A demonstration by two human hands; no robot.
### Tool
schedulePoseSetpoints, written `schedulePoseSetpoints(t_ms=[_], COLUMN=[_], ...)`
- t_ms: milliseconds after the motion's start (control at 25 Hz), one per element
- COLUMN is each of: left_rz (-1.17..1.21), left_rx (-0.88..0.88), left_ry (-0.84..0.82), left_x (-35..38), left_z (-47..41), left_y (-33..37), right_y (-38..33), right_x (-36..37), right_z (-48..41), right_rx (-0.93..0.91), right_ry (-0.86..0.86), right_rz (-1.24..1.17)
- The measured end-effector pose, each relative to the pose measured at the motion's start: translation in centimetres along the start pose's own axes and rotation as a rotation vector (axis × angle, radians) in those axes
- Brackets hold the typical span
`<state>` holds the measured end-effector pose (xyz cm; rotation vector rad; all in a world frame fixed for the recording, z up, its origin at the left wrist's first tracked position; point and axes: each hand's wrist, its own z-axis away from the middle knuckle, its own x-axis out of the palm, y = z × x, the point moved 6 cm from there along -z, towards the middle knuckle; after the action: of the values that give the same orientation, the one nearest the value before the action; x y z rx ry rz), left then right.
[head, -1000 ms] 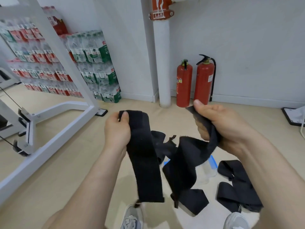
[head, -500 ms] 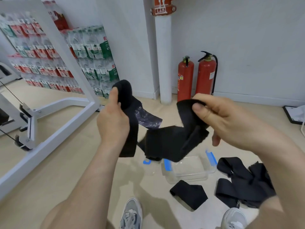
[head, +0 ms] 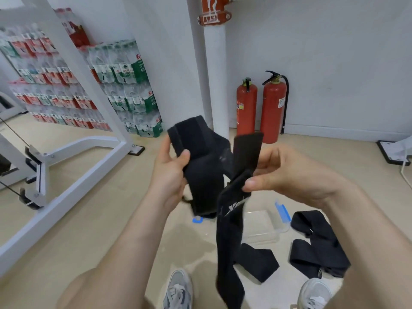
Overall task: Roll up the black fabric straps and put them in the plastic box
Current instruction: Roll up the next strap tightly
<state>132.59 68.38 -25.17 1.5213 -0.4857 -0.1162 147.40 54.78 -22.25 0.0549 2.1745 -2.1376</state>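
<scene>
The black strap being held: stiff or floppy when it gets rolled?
Probably floppy: the black strap hangs limp below the right hand and folds over where the left hand grips it. Likely light, since a thumb-and-finger pinch carries the tail. Its matte fabric should not slip much.

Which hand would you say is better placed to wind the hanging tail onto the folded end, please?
Probably the right hand: it pinches the black strap just above the hanging tail, while the left hand grips the folded end as an anchor.
</scene>
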Motion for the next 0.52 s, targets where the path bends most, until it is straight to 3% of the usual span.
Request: schedulePoseSetpoints(t_ms=[80, 240, 520], left_rz=[0.082, -0.072, -0.013], left_rx=[-0.014, 0.038, 0.029], left_ry=[-0.093, -0.252, -0.446], left_x=[1.0, 2.7, 5.2], left_z=[0.3, 1.2, 2.7], left_y=[-0.2, -0.4, -1.0], right_y=[0.1, -0.8, 0.1], right_x=[0.5, 0.1, -1.5], right_z=[-0.3, -0.6, -1.5], right_rx=[-0.004, -0.061, -0.130], right_ry=[0.087, 0.266, 0.614], right_rz=[0.086, 0.017, -0.053])
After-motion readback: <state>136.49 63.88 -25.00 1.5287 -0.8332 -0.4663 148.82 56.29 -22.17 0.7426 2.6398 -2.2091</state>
